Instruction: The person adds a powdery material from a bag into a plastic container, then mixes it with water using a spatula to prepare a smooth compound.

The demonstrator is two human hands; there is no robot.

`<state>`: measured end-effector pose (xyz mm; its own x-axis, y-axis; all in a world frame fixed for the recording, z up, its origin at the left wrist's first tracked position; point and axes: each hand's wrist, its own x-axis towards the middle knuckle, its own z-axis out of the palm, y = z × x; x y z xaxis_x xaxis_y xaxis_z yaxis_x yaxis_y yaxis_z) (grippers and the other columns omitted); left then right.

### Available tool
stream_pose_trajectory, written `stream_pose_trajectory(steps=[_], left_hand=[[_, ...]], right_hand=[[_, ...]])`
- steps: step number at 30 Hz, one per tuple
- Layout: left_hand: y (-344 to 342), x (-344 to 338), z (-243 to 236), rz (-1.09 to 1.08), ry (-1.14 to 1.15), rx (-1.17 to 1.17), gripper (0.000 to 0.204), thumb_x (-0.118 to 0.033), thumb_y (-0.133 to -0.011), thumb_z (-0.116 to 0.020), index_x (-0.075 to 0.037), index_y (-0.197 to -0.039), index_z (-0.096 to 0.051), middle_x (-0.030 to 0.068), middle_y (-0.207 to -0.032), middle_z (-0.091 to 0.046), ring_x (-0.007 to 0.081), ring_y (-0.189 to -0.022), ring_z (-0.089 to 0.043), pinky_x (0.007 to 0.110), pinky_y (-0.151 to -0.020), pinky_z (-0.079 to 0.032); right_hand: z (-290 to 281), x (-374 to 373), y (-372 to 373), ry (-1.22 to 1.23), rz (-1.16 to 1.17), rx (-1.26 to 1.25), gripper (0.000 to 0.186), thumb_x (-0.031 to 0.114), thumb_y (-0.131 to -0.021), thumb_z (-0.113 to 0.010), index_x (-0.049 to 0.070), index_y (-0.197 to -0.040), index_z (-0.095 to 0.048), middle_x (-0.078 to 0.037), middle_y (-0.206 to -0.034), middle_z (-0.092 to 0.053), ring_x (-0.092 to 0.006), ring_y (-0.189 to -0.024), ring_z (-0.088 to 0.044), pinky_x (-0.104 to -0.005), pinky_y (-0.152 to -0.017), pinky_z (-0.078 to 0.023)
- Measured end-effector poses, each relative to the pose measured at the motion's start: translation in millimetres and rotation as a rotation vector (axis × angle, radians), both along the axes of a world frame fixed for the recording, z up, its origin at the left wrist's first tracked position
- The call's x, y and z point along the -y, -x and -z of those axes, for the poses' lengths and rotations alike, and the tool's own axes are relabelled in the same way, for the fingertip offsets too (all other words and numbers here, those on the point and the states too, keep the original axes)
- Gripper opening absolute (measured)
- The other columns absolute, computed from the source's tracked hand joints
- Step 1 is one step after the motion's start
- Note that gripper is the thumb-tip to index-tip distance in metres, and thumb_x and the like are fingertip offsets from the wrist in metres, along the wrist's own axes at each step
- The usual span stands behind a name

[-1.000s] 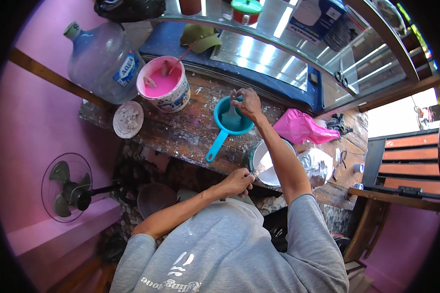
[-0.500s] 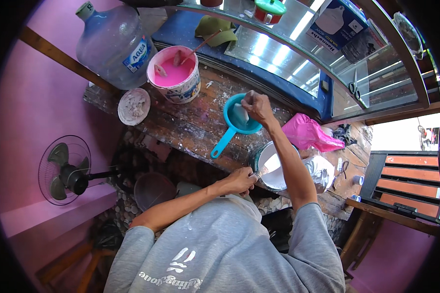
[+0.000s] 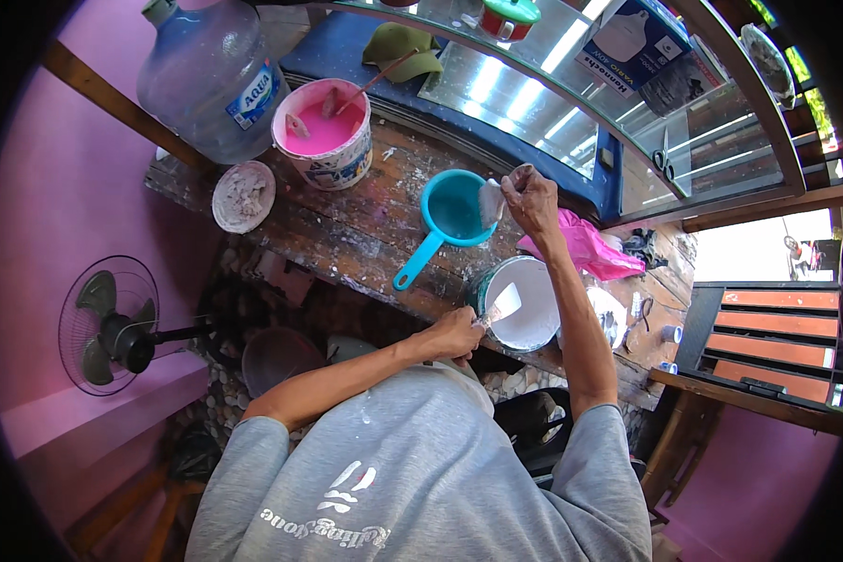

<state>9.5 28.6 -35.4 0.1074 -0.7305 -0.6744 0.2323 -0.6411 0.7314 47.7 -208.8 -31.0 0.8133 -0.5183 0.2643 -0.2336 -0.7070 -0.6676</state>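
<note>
My left hand (image 3: pixel 455 332) is closed around the handle of a putty knife (image 3: pixel 506 303). Its pale blade points over the mouth of a white-lined bucket (image 3: pixel 525 339) at the table's near edge. Farther off, my right hand (image 3: pixel 532 199) pinches a small whitish flat piece (image 3: pixel 491 203), whose kind I cannot make out. That piece hangs at the right rim of a turquoise dipper (image 3: pixel 423 259), which rests on the table with its handle toward me. Inside the dipper the bottom looks dark teal.
A bucket of pink paint (image 3: pixel 339 167) with a stick in it stands left, by a big water bottle (image 3: pixel 211 89) and a crusted lid (image 3: pixel 244 197). A pink plastic bag (image 3: pixel 595 248) lies right. Behind is a glass case (image 3: pixel 721 183); a fan (image 3: pixel 112 323) stands far left.
My right hand has shifted right, carrying the whitish piece from over the dipper's inside to its right rim. The putty knife's blade now shows more fully above the white-lined bucket.
</note>
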Motion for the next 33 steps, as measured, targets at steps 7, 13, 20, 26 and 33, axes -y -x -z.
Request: stream_pose_trajectory(steps=[7,13,20,26,33], left_hand=[[1.6,-0.1,3.1,-0.023,0.029,-0.033,0.025,-0.018,-0.093,-0.046,0.007,-0.099,-0.046,0.0115,-0.079,-0.056,0.0166,-0.055,-0.058,0.033,-0.045,-0.053],[-0.9,-0.9,5.3,-0.012,0.025,-0.053,0.026,-0.018,-0.091,-0.047,0.007,-0.098,-0.047,0.0109,-0.078,-0.055,0.0165,-0.056,-0.058,0.033,-0.046,-0.054],[3.4,-1.4,11.6,-0.056,0.051,-0.059,0.032,-0.021,-0.089,-0.049,0.009,-0.077,-0.053,0.0124,-0.067,-0.057,0.0185,-0.054,-0.059,0.035,-0.044,-0.055],[0.6,4.7,6.2,-0.023,-0.051,-0.098,0.028,-0.02,-0.09,-0.049,0.008,-0.096,-0.05,0.0118,-0.079,-0.056,0.0186,-0.057,-0.058,0.034,-0.047,-0.054],[-3.1,10.8,2.7,0.082,0.017,0.026,0.029,-0.021,-0.089,-0.049,0.007,-0.087,-0.054,0.0133,-0.078,-0.06,0.0185,-0.058,-0.061,0.033,-0.048,-0.054]], right_hand=[[-21.1,3.8,3.9,0.12,0.029,-0.044,0.023,0.024,-0.08,-0.066,0.002,-0.083,-0.059,-0.017,-0.066,-0.062,-0.0315,-0.06,-0.062,-0.0389,-0.06,-0.049],[-32.9,3.1,13.5,0.01,0.123,0.027,0.025,0.025,-0.081,-0.068,0.001,-0.082,-0.061,-0.013,-0.066,-0.063,-0.0242,-0.061,-0.064,-0.0348,-0.06,-0.049],[-15.6,5.0,20.2,-0.289,0.143,0.158,0.027,0.026,-0.083,-0.069,0.0,-0.085,-0.065,-0.008,-0.07,-0.067,-0.0141,-0.062,-0.064,-0.0286,-0.059,-0.05],[1.7,5.9,33.6,-0.5,0.268,0.108,0.024,0.022,-0.084,-0.07,-0.002,-0.087,-0.065,-0.008,-0.076,-0.068,-0.0136,-0.065,-0.065,-0.027,-0.06,-0.052],[-1.6,8.1,47.9,-0.615,0.273,0.207,0.024,0.02,-0.085,-0.07,-0.003,-0.089,-0.065,-0.008,-0.08,-0.067,-0.0136,-0.068,-0.065,-0.0264,-0.06,-0.053]])
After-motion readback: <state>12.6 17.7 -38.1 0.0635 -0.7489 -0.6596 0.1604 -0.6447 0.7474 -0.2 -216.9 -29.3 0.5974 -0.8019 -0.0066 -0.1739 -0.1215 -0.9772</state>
